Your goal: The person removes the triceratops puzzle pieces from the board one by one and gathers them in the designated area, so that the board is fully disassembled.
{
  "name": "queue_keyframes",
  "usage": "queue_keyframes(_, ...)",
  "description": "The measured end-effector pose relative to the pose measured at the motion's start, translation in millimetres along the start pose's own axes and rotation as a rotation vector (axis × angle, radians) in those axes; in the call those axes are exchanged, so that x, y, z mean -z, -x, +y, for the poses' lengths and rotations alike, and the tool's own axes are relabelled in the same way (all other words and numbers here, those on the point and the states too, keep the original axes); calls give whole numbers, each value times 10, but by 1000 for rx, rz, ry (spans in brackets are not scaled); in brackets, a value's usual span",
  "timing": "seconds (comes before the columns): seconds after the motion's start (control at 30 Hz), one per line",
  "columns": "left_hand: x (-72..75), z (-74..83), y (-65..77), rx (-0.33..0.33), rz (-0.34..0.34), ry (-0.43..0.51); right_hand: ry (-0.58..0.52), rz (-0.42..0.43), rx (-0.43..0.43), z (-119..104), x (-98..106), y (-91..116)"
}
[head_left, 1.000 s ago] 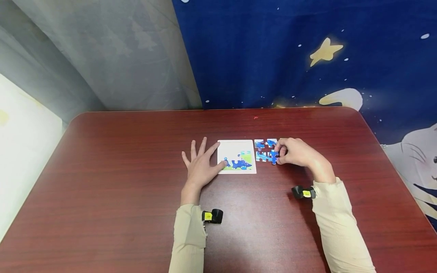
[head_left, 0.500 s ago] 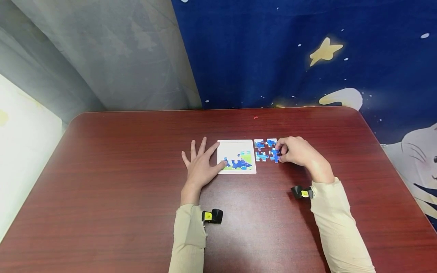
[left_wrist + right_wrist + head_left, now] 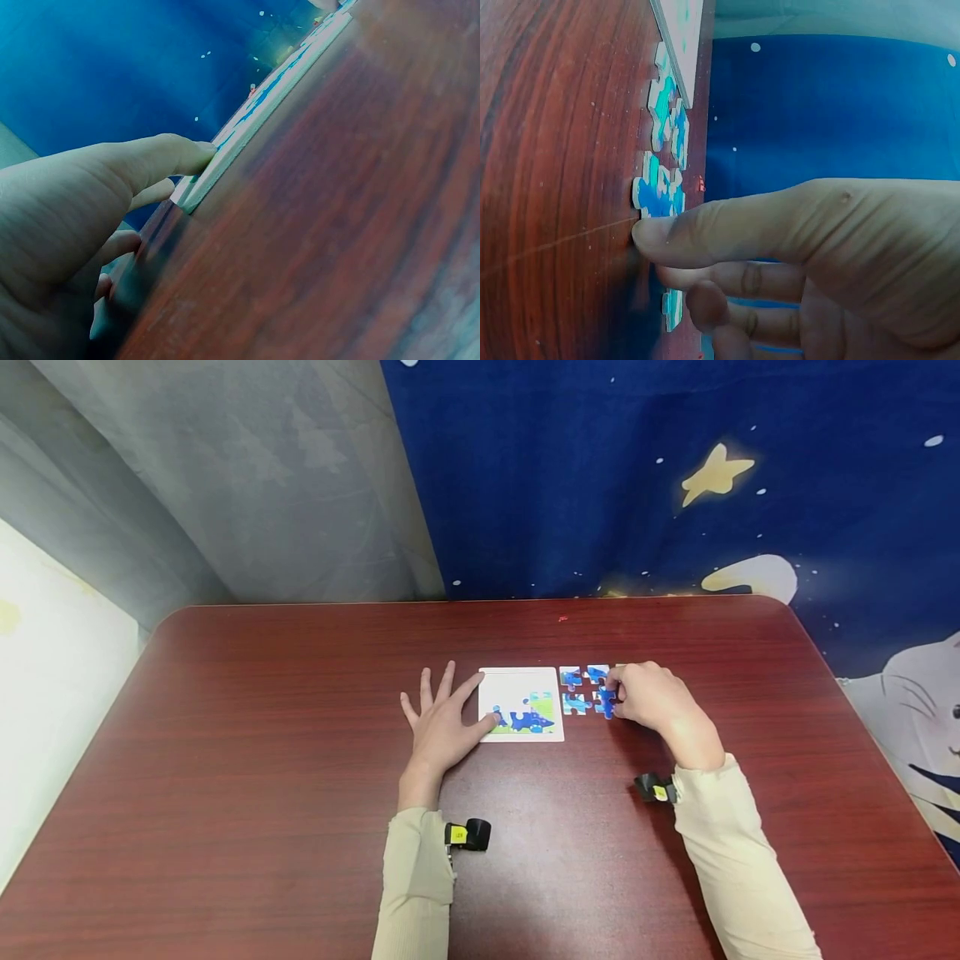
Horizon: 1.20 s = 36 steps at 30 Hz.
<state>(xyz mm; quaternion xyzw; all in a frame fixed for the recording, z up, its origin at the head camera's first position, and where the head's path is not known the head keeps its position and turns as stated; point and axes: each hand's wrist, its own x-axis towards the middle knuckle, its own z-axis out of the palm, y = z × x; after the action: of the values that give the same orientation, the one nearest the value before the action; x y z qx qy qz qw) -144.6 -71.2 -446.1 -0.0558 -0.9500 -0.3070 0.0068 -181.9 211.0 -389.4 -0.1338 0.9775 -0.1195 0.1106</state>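
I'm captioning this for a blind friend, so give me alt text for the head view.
A person's right hand is at loose blue puzzle pieces on a reddish-brown table, while the left hand rests on the left edge of a partly filled puzzle board. Behind hangs a blue curtain.

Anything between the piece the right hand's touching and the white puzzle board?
Yes: one loose piece. In the head view it lies flat in the straight path from the touched piece at the right hand to the white puzzle board. Sliding would likely bump it; lifting over looks unobstructed.
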Motion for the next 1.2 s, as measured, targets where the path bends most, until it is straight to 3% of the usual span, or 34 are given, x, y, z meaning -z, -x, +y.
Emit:
queue_keyframes(0.23, -10, -9, -5, -5, 3, 3, -49, -16, 10, -13, 57, 24)
queue_keyframes(0.47, -10, -26, -11, -1, -3, 3, -110, 28, 102, -94, 82, 22)
queue_keyframes(0.93, 2, -27, -3, 8, -14, 13, -152, 35, 289, -390, -134, -60)
queue_keyframes(1.2, -4, 2, -4, 5, -3, 4, -172, -17, 307, -501, -253, -64)
